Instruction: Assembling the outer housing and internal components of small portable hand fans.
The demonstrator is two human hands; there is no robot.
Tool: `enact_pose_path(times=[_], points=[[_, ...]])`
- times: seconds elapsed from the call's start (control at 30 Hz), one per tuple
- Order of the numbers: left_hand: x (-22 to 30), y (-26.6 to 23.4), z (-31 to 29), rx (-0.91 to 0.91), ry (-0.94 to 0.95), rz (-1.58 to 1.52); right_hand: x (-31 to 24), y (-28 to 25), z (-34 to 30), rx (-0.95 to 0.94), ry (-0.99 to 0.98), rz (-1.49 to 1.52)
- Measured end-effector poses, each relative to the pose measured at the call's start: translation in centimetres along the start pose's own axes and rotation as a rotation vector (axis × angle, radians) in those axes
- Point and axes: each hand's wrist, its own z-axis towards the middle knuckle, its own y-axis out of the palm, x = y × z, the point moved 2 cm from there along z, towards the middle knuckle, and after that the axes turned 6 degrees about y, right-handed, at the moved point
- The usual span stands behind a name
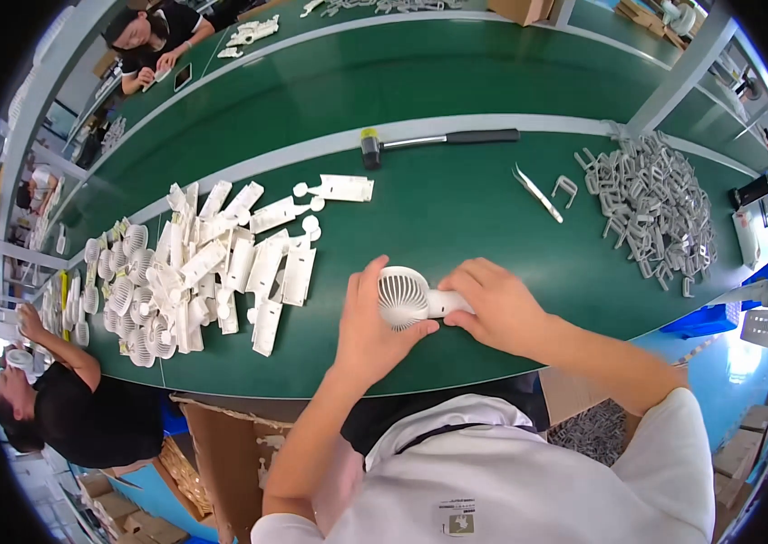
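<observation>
A white handheld fan [404,297] with a round slatted head lies between my two hands, just above the green table [438,218]. My left hand [368,319] grips the fan's round head, thumb below and fingers along its far side. Around the short handle, my right hand [500,306] is closed, hiding most of that end. Left of my hands lies a heap of white plastic handle shells [212,263], with several white fan heads [126,295] beyond it.
A mallet [438,139] lies along the table's far rail. Tweezers [538,194], a single grey bracket [564,190] and a pile of grey brackets [651,208] are at right. Co-workers sit at left and far left. Cardboard boxes [230,453] stand below the near edge.
</observation>
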Motion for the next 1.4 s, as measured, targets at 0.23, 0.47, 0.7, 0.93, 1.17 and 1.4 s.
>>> enact_pose_path(times=[0.23, 0.47, 0.7, 0.93, 1.17, 1.4], points=[[0.2, 0.5, -2.8, 0.143, 0.01, -0.227, -0.8, -0.1, -2.8, 0.012, 0.112, 0.054], [-0.3, 1.4, -3.1, 0.224, 0.154, -0.238, -0.6, 0.4, -3.4, 0.023, 0.186, 0.083], [-0.6, 0.3, -1.6, 0.067, 0.234, -0.316, 0.4, -1.5, -4.0, -0.17, 0.18, 0.194], [-4.2, -2.1, 0.2, 0.55, 0.078, -0.688, 2.6, -7.4, 0.7, -0.101, 0.588, 0.834], [-2.9, 0.6, 0.3, 0.271, 0.304, -0.122, 15.5, -10.4, 20.3, 0.104, 0.713, 0.995], [-4.9, -8.3, -0.2, 0.363, 0.336, 0.085, 17.5, -9.1, 23.0, 0.64, 0.323, 0.107]])
